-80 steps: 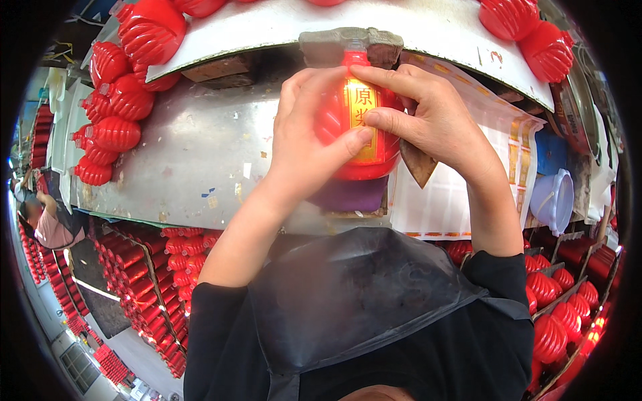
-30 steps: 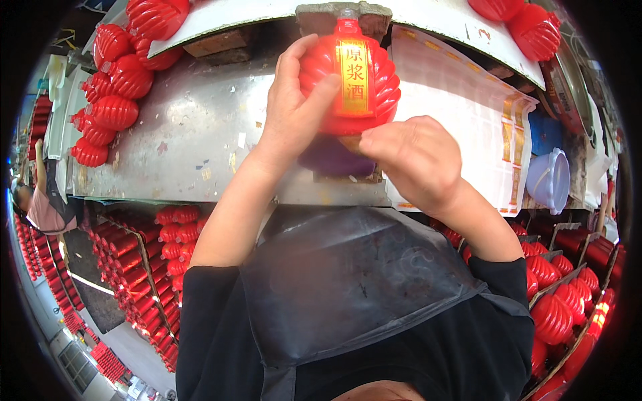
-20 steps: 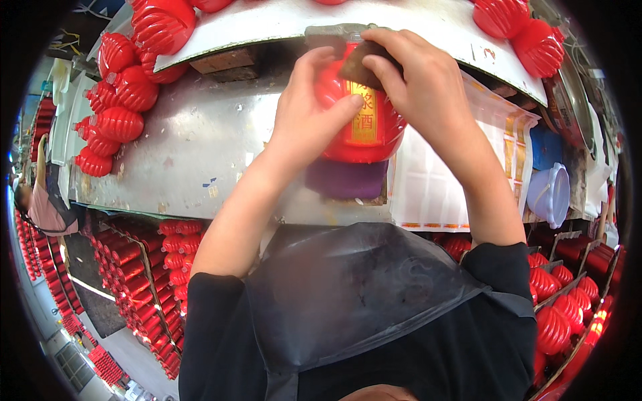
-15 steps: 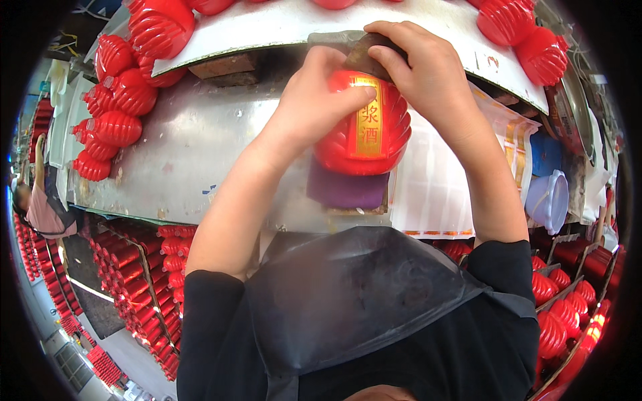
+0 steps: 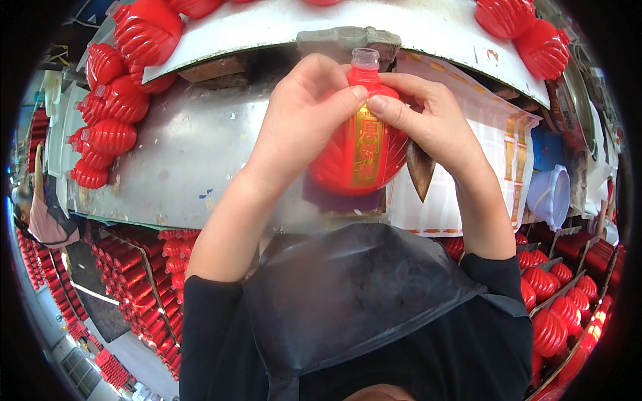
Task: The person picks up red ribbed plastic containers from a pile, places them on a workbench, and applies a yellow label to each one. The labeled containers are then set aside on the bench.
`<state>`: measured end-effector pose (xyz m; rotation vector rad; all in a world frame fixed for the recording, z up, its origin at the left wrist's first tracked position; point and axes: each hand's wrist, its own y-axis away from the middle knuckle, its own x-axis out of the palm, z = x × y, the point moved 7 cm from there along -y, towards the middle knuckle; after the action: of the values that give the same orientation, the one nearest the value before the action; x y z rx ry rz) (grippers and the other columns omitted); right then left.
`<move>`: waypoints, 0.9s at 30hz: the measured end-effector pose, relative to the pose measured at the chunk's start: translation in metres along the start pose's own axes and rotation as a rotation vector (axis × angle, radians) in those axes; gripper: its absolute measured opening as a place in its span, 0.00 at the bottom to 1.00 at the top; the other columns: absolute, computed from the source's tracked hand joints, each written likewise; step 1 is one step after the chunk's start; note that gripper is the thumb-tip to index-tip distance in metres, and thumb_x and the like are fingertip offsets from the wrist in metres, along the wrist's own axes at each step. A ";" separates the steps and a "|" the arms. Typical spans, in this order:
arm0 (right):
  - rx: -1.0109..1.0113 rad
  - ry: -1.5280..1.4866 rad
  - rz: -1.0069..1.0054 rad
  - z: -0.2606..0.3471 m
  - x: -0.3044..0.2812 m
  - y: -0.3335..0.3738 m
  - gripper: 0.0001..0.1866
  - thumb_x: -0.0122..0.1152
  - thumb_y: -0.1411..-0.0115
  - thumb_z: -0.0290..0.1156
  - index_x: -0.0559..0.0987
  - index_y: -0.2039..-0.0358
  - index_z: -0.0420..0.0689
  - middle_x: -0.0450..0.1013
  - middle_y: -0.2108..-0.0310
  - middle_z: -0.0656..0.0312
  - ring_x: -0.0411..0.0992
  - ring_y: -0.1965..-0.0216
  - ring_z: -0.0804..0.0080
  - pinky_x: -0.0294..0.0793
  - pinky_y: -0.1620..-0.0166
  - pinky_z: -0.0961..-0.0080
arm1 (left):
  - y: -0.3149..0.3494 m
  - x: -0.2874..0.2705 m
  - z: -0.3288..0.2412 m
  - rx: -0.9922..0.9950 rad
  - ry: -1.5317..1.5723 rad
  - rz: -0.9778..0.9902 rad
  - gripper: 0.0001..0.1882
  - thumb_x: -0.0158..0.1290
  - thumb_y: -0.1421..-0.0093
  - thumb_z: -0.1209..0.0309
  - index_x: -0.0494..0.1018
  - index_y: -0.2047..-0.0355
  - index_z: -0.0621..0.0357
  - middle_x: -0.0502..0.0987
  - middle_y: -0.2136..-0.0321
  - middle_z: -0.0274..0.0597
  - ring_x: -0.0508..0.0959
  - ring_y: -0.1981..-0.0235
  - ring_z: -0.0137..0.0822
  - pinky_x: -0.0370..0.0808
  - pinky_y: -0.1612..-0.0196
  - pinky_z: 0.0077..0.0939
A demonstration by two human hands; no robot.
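Observation:
A rounded red bottle [image 5: 334,164] with ribbed sides and a clear neck stands tilted in front of me, its neck away from me. Down its front runs a gold label [image 5: 366,147] with a red border. My left hand [image 5: 304,110] is closed around the bottle's left shoulder, thumb at the label's top edge. From the other side, the thumb of my right hand [image 5: 438,113] presses near the same edge. A flat brown pointed scraper [image 5: 420,170] sticks out below my right hand, tucked in its curled fingers. A purple pad [image 5: 341,200] lies under the bottle.
A grey folded cloth [image 5: 348,39] sits just beyond the bottle. On the metal table [image 5: 200,144], a white label sheet [image 5: 424,207] lies to the right. Red bottles [image 5: 124,97] line the left; others stand on the white board [image 5: 441,33]. A lidless pale bucket [image 5: 550,197] is at right.
The bottle has tipped so its neck now shows between my hands. My right hand has come down from the top to the label, and the scraper has swung to point downward.

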<state>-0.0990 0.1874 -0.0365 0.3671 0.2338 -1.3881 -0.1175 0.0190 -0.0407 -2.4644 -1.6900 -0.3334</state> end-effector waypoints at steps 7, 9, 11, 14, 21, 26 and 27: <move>-0.003 0.072 0.025 0.024 0.001 0.015 0.31 0.65 0.35 0.50 0.80 0.46 0.34 0.81 0.61 0.57 0.77 0.58 0.75 0.76 0.52 0.76 | 0.015 -0.003 -0.002 0.100 0.016 -0.035 0.18 0.58 0.34 0.70 0.68 0.47 0.62 0.77 0.51 0.45 0.75 0.49 0.30 0.72 0.43 0.28; -0.149 0.378 -0.014 0.039 0.002 0.026 0.31 0.65 0.35 0.50 0.79 0.45 0.34 0.82 0.62 0.56 0.77 0.61 0.75 0.77 0.54 0.75 | 0.020 0.000 -0.004 0.148 -0.026 -0.013 0.24 0.61 0.36 0.68 0.67 0.44 0.62 0.76 0.48 0.48 0.75 0.45 0.34 0.72 0.41 0.31; -0.124 0.287 -0.046 0.036 0.001 0.026 0.31 0.65 0.37 0.51 0.81 0.47 0.35 0.82 0.68 0.54 0.79 0.67 0.72 0.79 0.61 0.74 | 0.030 0.008 -0.008 0.215 -0.092 0.037 0.29 0.64 0.39 0.66 0.66 0.42 0.62 0.75 0.47 0.50 0.75 0.42 0.38 0.71 0.39 0.34; -0.078 0.131 -0.049 0.022 0.001 0.023 0.29 0.63 0.38 0.51 0.83 0.51 0.36 0.81 0.75 0.53 0.81 0.73 0.71 0.79 0.67 0.74 | 0.031 0.009 -0.011 0.237 -0.215 0.055 0.34 0.68 0.43 0.65 0.64 0.41 0.63 0.74 0.45 0.53 0.74 0.40 0.42 0.72 0.38 0.36; 0.088 -0.142 -0.056 0.014 -0.038 0.024 0.30 0.46 0.26 0.53 0.85 0.58 0.36 0.80 0.67 0.63 0.77 0.62 0.79 0.76 0.57 0.79 | 0.027 0.007 -0.011 0.136 -0.191 -0.034 0.30 0.65 0.41 0.70 0.65 0.43 0.65 0.77 0.48 0.51 0.77 0.44 0.38 0.74 0.41 0.31; -0.543 0.124 -0.118 0.056 0.002 0.087 0.15 0.68 0.42 0.19 0.81 0.54 0.38 0.80 0.67 0.60 0.79 0.65 0.71 0.78 0.64 0.75 | 0.016 0.004 -0.009 0.124 -0.192 -0.084 0.18 0.53 0.30 0.75 0.65 0.43 0.64 0.79 0.51 0.45 0.78 0.52 0.28 0.76 0.48 0.24; -0.726 0.333 -0.103 0.063 0.019 0.097 0.20 0.70 0.48 0.14 0.82 0.53 0.39 0.80 0.66 0.57 0.79 0.65 0.67 0.79 0.64 0.72 | 0.014 0.002 -0.007 0.108 -0.182 -0.096 0.17 0.51 0.29 0.75 0.65 0.43 0.64 0.79 0.52 0.44 0.78 0.53 0.27 0.76 0.48 0.23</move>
<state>-0.0039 0.1587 0.0258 -0.0271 1.0073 -1.2402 -0.1042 0.0140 -0.0331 -2.4047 -1.8472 -0.0261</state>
